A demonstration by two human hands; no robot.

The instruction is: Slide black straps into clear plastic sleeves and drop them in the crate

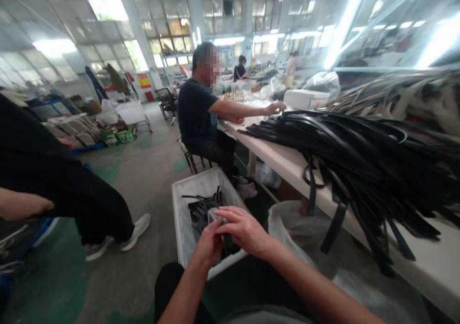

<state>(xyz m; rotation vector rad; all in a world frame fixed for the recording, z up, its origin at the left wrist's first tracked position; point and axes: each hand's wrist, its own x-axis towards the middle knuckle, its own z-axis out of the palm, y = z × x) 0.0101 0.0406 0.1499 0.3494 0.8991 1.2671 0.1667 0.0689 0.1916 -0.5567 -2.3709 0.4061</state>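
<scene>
Pinching a small grey metal clip (217,217), both hands' fingers clamp it; white plastic bin (179,218) of black strap offcuts (201,209) just beyond fingertips.

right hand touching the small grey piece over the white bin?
Touching. The head view shows the right hand with its fingers closed over the small grey piece, which the left hand also grips, above the white bin.

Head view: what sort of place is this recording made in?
Probably a factory floor where belts or straps are handled: a big heap of black straps on a long white worktable, a white plastic bin with black offcuts, and a seated person working further along.
</scene>
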